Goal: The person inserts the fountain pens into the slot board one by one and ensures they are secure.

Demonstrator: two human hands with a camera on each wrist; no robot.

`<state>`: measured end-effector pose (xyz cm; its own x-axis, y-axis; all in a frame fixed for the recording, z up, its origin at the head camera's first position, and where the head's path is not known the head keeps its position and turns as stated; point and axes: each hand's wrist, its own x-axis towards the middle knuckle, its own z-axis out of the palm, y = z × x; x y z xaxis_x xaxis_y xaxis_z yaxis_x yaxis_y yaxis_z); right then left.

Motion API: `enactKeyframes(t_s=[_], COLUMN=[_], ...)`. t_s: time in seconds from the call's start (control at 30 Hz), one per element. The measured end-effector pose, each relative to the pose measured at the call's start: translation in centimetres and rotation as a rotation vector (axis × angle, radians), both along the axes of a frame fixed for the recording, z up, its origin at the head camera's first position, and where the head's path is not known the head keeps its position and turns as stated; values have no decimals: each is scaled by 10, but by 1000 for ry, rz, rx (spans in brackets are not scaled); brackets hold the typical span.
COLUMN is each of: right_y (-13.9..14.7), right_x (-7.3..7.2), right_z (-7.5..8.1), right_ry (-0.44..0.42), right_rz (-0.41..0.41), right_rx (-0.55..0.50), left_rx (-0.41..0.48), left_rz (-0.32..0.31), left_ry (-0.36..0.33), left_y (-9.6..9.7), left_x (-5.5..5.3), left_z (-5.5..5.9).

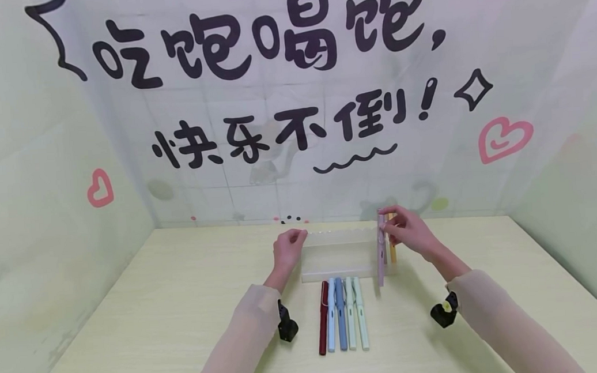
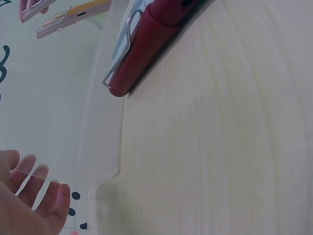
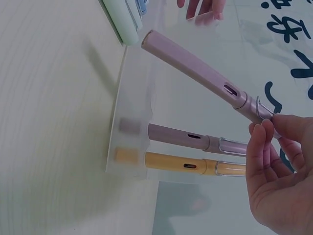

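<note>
My left hand (image 1: 288,249) grips the left end of a clear pen stand (image 1: 341,275), its fingers seen through the plastic in the left wrist view. My right hand (image 1: 408,231) pinches a light purple pen (image 3: 195,68) by its capped, clipped end. The pen's lower end tilts out in front of the stand's right part. A mauve pen (image 3: 178,136) and a yellow pen (image 3: 178,163) stand side by side in the stand's right end. In front lie a dark red pen (image 1: 323,320), a light blue pen (image 1: 331,317), a blue pen (image 1: 341,322) and two pale green pens (image 1: 356,321).
The pale wooden table (image 1: 193,321) ends at a printed backdrop (image 1: 237,202) behind the stand. Fabric side walls close in the left and right. A black wrist camera (image 1: 287,326) hangs under the left sleeve, another black camera (image 1: 445,312) under the right.
</note>
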<state>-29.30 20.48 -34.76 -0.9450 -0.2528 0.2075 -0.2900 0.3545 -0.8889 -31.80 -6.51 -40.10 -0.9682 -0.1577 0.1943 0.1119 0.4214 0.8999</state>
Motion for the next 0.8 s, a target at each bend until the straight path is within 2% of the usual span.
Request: enactKeyframes(t_s=[0.3, 0.5, 0.8], right_y=[3, 3, 1], right_x=[-4, -5, -3], right_z=[4, 7, 5], right_ry=[43, 86, 158], right_rz=[-80, -165, -254], right_rx=[-8, -1, -3], left_rx=[2, -8, -1], left_rz=[-5, -10, -9], left_ry=[-4, 11, 2], left_y=[0, 0, -1], left_x=[1, 1, 0], left_z=[-1, -1, -1])
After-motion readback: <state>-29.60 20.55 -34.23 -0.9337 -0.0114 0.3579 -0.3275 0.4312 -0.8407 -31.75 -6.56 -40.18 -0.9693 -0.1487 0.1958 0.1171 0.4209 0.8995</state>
